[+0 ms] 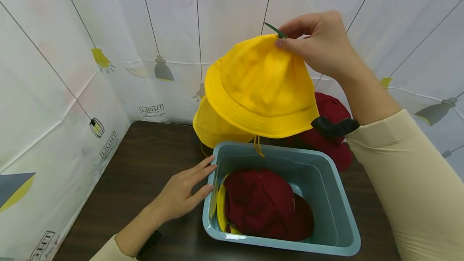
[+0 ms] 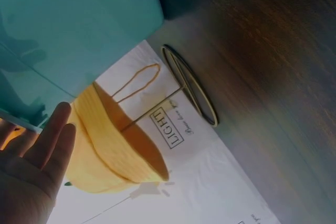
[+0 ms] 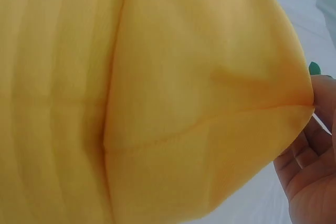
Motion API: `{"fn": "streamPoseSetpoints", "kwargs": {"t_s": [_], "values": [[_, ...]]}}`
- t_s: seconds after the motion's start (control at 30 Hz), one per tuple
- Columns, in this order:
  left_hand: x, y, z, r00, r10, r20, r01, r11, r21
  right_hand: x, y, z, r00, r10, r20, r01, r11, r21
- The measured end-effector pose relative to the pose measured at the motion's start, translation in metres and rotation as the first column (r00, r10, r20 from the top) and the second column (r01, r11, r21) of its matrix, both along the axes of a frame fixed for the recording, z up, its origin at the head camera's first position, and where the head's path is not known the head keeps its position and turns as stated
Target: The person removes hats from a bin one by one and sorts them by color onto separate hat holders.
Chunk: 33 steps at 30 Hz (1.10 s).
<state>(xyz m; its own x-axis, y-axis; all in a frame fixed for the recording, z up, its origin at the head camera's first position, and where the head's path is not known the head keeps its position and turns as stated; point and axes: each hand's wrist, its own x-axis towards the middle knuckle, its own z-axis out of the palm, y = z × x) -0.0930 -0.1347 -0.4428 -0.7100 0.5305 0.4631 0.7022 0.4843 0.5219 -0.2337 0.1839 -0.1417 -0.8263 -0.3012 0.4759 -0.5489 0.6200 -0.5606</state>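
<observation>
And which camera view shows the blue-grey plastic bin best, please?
The head view: it shows nearly the whole blue-grey plastic bin from above. The left wrist view shows only part of its outer wall; the right wrist view shows none.

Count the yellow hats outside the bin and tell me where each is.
2: the raised hat, pinched by the right hand above the bin; and the other hat, on a stand behind the bin's far left corner. More could be hidden.
</observation>
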Motion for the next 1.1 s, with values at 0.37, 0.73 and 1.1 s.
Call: {"fn": "streamPoseSetpoints", "kwargs": {"t_s": [0.37, 0.73, 1.1], "values": [[0.002, -0.001, 0.002, 1.000, 0.007, -0.005, -0.007, 1.000, 0.008, -0.015, -0.022, -0.002, 1.000, 0.007, 0.019, -0.007, 1.000, -0.009], [0.006, -0.002, -0.003, 1.000, 0.020, -0.011, -0.020, 1.000, 0.006, -0.035, -0.047, -0.027, 0.998, 0.060, -0.013, -0.060, 0.998, -0.004], [0.002, 0.003, 0.000, 1.000, 0.003, -0.005, -0.003, 1.000, 0.009, -0.048, -0.056, -0.048, 0.998, 0.053, 0.028, -0.053, 0.998, -0.017]]}}
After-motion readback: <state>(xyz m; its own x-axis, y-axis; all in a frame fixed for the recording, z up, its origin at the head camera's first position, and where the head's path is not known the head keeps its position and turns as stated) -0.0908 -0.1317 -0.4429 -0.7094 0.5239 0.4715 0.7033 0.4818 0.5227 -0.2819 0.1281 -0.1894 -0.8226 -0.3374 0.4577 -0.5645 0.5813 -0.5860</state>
